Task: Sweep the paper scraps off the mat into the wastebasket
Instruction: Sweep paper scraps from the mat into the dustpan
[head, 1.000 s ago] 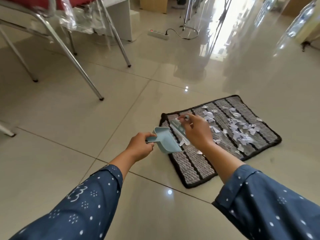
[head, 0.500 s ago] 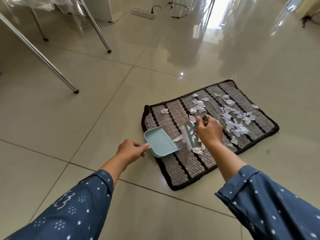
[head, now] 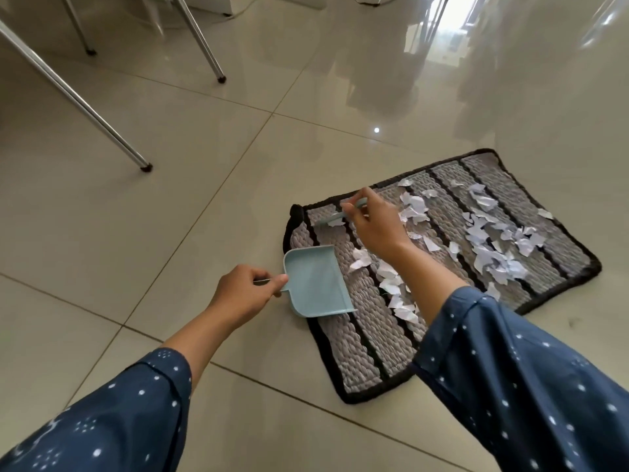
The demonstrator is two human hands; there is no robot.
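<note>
A grey mat point(head: 360, 335) with black stripes and a black border lies on the tiled floor. White paper scraps point(head: 490, 233) are strewn over its far half, and a few more lie near its middle. My left hand point(head: 245, 294) grips the handle of a pale blue dustpan point(head: 315, 282), whose open lip rests on the mat's left edge. My right hand point(head: 374, 223) holds a small pale blue brush point(head: 332, 218) over the mat's far left corner, just beyond the dustpan. No wastebasket is in view.
Chrome chair legs point(head: 102, 120) stand on the floor at the upper left, with another leg point(head: 204, 42) farther back. The glossy beige tiles point(head: 170, 199) spread all around the mat.
My right hand has lifted the brush from the mat's middle back to its far left corner. The dustpan stays at the mat's left edge. The view has moved closer.
</note>
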